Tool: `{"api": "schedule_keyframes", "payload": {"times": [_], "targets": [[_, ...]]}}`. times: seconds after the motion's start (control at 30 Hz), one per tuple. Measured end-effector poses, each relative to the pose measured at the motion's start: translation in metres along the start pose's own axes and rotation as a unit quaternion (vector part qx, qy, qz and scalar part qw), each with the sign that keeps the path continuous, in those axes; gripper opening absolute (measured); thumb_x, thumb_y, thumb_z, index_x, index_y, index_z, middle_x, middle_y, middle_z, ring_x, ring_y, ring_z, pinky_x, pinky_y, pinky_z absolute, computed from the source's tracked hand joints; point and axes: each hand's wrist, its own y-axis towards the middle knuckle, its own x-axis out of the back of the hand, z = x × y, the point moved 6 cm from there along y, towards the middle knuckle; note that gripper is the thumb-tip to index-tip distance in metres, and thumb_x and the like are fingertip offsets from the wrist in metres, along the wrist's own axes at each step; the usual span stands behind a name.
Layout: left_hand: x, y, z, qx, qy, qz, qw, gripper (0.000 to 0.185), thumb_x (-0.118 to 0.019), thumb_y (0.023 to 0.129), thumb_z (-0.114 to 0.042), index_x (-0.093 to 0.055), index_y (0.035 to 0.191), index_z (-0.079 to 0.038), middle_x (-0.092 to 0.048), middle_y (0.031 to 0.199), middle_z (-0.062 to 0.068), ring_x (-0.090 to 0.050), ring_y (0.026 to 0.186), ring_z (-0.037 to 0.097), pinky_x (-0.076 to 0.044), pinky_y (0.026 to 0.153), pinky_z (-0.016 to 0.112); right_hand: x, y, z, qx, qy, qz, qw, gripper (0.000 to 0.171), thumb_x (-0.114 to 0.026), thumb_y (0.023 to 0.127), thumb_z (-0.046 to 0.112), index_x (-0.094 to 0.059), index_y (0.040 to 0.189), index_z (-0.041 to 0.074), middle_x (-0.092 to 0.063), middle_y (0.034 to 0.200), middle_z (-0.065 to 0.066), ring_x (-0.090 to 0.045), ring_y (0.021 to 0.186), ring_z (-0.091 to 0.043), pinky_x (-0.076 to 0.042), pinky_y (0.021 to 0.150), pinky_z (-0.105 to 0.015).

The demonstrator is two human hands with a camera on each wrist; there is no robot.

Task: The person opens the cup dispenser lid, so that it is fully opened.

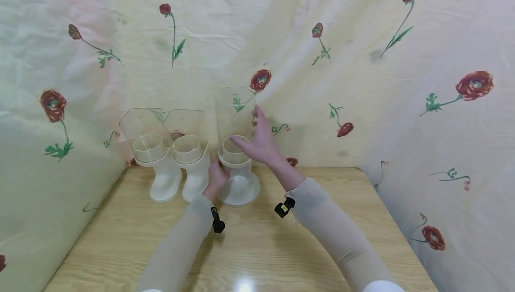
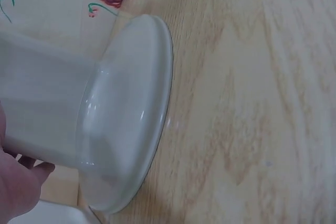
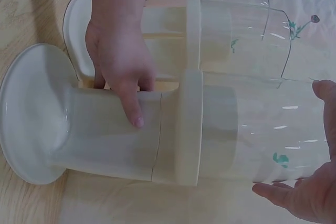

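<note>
A white pedestal stand point(image 1: 240, 189) with a round base stands upright on the table. A tall clear plastic cylinder point(image 1: 233, 115) rises from its collar, around a white inner ring point(image 3: 219, 124). My left hand point(image 1: 218, 178) grips the stand's column from the left, thumb across the front, as the right wrist view shows. My right hand point(image 1: 262, 143) holds the clear cylinder from the right, with thumb and fingers on opposite sides of its wall. In the left wrist view, the stand's wide base point(image 2: 128, 114) sits flat on the wood, and only part of the hand shows.
Two similar white stands, one farther left point(image 1: 166, 180) and one nearer point(image 1: 196, 178), stand close beside my left hand. Both carry clear containers with angled tops. Flower-patterned cloth point(image 1: 297, 82) hangs behind and at both sides of the wooden table point(image 1: 249, 243).
</note>
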Motion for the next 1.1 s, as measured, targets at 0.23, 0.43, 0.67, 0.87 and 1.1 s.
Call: {"api": "schedule_keyframes", "payload": {"times": [0.23, 0.43, 0.67, 0.87, 1.1], "targets": [[0.001, 0.0, -0.001, -0.024, -0.001, 0.007, 0.9997, 0.024, -0.06, 0.097, -0.003, -0.065, 0.115, 0.011, -0.072, 0.113, 0.036, -0.069, 0.111, 0.053, -0.059, 0.099, 0.063, -0.007, 0.0, -0.003, 0.004, 0.025, -0.014, 1.0, 0.119, -0.09, 0.086, 0.034, -0.01, 0.169, 0.008, -0.038, 0.163, -0.023, -0.048, 0.146, -0.044, -0.049, 0.12, -0.055], [0.004, -0.001, -0.005, -0.01, 0.004, 0.026, 0.9996, 0.024, -0.058, 0.098, 0.0, -0.063, 0.119, 0.011, -0.071, 0.115, 0.036, -0.069, 0.111, 0.053, -0.059, 0.101, 0.062, -0.009, 0.0, -0.002, 0.007, 0.014, -0.009, 1.0, 0.118, -0.089, 0.088, 0.035, -0.008, 0.169, 0.006, -0.037, 0.162, -0.024, -0.048, 0.147, -0.044, -0.05, 0.12, -0.054], [0.008, -0.005, -0.011, -0.013, 0.0, 0.039, 0.9992, 0.022, -0.057, 0.096, 0.004, -0.063, 0.116, 0.011, -0.071, 0.11, 0.034, -0.07, 0.106, 0.05, -0.06, 0.097, 0.061, -0.003, -0.005, 0.004, 0.004, 0.03, -0.003, 1.0, 0.118, -0.089, 0.088, 0.035, -0.008, 0.169, 0.007, -0.037, 0.16, -0.024, -0.049, 0.145, -0.046, -0.052, 0.116, -0.058], [0.01, -0.014, -0.021, -0.07, 0.021, 0.048, 0.9962, 0.013, -0.058, 0.09, 0.009, -0.064, 0.101, 0.009, -0.069, 0.087, 0.026, -0.066, 0.081, 0.038, -0.061, 0.075, 0.054, 0.012, -0.018, 0.01, 0.003, 0.045, -0.004, 0.999, 0.12, -0.091, 0.085, 0.037, -0.01, 0.169, 0.011, -0.041, 0.158, -0.024, -0.051, 0.141, -0.043, -0.057, 0.107, -0.063], [0.013, -0.029, -0.044, -0.12, 0.037, 0.076, 0.9891, 0.009, -0.061, 0.095, 0.004, -0.065, 0.103, 0.006, -0.071, 0.083, 0.021, -0.066, 0.073, 0.031, -0.059, 0.064, 0.043, 0.035, -0.035, 0.02, -0.004, 0.033, -0.005, 0.999, 0.122, -0.093, 0.081, 0.042, -0.012, 0.169, 0.017, -0.044, 0.157, -0.018, -0.054, 0.138, -0.036, -0.061, 0.101, -0.059]]}}
